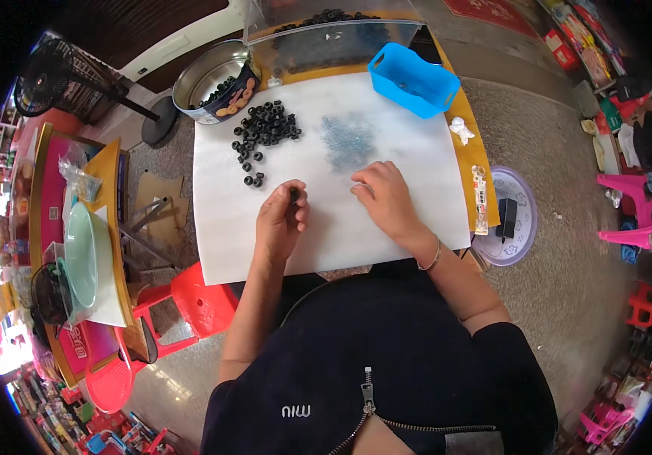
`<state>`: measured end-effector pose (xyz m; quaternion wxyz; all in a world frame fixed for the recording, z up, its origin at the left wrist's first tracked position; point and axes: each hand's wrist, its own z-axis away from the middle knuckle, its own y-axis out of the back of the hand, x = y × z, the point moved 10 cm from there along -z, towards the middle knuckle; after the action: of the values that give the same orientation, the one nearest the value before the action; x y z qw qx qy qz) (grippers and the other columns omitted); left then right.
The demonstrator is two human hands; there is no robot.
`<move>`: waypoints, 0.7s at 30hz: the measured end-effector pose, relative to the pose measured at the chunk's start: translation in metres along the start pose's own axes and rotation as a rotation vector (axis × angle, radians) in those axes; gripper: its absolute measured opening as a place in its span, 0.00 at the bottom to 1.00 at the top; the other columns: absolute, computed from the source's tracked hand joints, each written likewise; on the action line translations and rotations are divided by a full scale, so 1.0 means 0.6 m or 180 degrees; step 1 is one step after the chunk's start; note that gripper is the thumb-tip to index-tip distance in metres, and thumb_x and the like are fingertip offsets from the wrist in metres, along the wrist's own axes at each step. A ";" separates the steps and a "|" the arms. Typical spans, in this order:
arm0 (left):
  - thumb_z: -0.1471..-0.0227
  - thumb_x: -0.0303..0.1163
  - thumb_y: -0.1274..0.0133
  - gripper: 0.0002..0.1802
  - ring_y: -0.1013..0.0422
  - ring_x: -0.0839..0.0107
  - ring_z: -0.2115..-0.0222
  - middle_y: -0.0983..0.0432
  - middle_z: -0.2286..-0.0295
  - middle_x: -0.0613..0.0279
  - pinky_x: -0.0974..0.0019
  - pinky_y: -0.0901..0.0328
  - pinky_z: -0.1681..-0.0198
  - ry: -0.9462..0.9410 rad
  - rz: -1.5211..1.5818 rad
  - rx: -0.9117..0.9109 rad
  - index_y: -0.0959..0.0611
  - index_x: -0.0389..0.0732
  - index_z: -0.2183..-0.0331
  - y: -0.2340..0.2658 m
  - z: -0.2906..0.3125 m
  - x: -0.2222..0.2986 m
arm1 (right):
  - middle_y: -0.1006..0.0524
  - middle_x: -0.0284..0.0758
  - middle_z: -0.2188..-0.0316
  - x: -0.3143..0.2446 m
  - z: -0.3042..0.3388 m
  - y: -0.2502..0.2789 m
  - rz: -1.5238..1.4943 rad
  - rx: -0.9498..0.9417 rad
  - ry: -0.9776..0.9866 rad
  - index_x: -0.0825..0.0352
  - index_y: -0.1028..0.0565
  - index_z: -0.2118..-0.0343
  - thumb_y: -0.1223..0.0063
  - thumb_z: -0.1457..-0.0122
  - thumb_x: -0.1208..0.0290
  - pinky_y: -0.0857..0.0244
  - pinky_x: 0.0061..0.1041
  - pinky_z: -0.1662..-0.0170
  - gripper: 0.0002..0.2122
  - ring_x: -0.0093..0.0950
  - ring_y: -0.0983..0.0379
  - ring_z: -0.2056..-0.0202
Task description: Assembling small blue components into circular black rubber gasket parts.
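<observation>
My left hand [282, 216] is closed round a small black plastic piece [294, 196], held between thumb and fingers above the near part of a white sheet [227, 250]. Beyond it lies a heap of similar short, round black pieces [269, 125], a few strayed toward me. My right hand [387, 197] hovers at the near edge of a spread of tiny, thin bluish-grey parts [347, 142], their kind too small to tell. Its thumb and forefinger are pinched together; whatever may be between them is too small to make out.
At the far left stands a round tin [220, 83] with black pieces inside; at the far right, a blue plastic basket [413, 80]. A clear box [333, 38] holding more black pieces sits behind. Crumpled tissue [461, 130] and a narrow packet [480, 201] lie along the right edge.
</observation>
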<state>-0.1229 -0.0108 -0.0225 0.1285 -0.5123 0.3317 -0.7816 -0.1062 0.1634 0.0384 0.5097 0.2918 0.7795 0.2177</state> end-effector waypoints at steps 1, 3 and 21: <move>0.41 0.44 0.55 0.19 0.39 0.80 0.79 0.35 0.74 0.67 0.78 0.43 0.81 0.0022 -0.0003 0.0021 0.26 0.37 0.60 -0.007 0.002 -0.005 | 0.27 0.36 0.71 -0.006 -0.002 -0.007 0.0074 -0.0006 0.0023 0.68 0.24 0.70 0.44 0.52 0.75 0.39 0.31 0.60 0.06 0.36 0.33 0.65; 0.41 0.41 0.55 0.20 0.37 0.79 0.77 0.34 0.72 0.66 0.77 0.41 0.78 0.0100 0.0091 -0.0099 0.27 0.34 0.56 -0.014 0.003 -0.011 | 0.28 0.36 0.71 -0.011 -0.005 -0.015 0.0234 0.0007 0.0070 0.68 0.25 0.70 0.45 0.52 0.75 0.40 0.32 0.60 0.06 0.36 0.34 0.65; 0.46 0.31 0.48 0.15 0.32 0.78 0.77 0.24 0.70 0.62 0.74 0.34 0.72 0.0231 0.0079 -0.0104 0.23 0.34 0.58 0.009 0.008 -0.025 | 0.26 0.36 0.75 -0.102 -0.042 -0.051 -0.1109 -0.0667 -0.0211 0.70 0.26 0.70 0.47 0.49 0.79 0.35 0.24 0.68 0.04 0.29 0.29 0.72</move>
<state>-0.1127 -0.0083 -0.0356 0.1177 -0.4816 0.3552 -0.7925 -0.1173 0.0985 0.0697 0.5926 0.1051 0.7741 0.1964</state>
